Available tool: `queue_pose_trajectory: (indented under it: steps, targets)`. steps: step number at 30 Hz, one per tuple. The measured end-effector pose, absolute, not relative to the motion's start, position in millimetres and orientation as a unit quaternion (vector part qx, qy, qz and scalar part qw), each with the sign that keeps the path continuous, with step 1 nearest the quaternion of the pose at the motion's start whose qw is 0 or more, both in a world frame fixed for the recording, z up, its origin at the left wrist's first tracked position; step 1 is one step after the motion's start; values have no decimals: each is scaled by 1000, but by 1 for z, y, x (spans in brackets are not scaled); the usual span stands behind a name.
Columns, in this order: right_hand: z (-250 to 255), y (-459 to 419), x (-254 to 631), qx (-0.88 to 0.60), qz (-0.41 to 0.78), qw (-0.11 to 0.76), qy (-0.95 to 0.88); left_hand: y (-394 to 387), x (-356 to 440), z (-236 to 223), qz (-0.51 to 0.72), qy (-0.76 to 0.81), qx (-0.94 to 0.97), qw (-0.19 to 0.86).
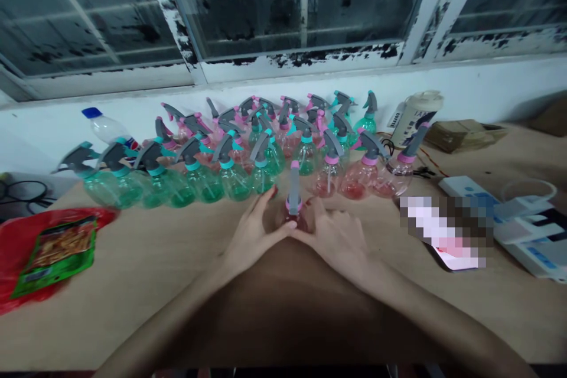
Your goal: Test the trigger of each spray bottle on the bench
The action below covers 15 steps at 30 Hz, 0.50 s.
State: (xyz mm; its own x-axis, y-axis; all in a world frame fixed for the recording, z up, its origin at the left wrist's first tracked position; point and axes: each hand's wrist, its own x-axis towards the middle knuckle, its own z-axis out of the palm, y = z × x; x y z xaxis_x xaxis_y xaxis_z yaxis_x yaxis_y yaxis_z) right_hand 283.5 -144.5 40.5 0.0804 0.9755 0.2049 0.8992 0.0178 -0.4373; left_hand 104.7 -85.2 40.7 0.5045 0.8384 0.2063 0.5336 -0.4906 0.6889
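Both my hands are around a pink spray bottle (pixel 301 222) that stands upright on the table, its grey-and-pink spray head sticking up between them. My left hand (pixel 253 230) is curved round its left side, thumb across the front. On the right side, my right hand (pixel 339 237) wraps it with bent fingers, and its thumb comes close to the left thumb at the front. Much of the bottle's body is hidden by the hands. Just behind stand green spray bottles (pixel 238 182) on the left and pink spray bottles (pixel 328 178) on the right.
More spray bottles crowd toward the wall, with a capped clear bottle (pixel 108 128) at left. A green snack packet (pixel 66 248) lies on a red bag (pixel 18 236). To the right are a phone (pixel 460 263), a power strip (pixel 469 192), a cup (pixel 416 115) and a cardboard box (pixel 465 134).
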Motion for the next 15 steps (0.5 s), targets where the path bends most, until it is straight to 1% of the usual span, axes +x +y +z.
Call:
queue_pose_trajectory:
  steps: [3, 5, 10, 15]
  targets:
    - [48, -165, 291, -724, 33, 206, -658, -87, 114, 46, 273, 382, 819, 329]
    - [49, -169, 296, -709, 47, 198, -675, -87, 120, 49, 275, 362, 824, 339]
    - [32, -161, 298, -618, 152, 256, -728, -83, 132, 52, 280, 308, 842, 342]
    - [21, -158, 288, -593, 155, 285, -737, -77, 136, 53, 279, 284, 845, 358]
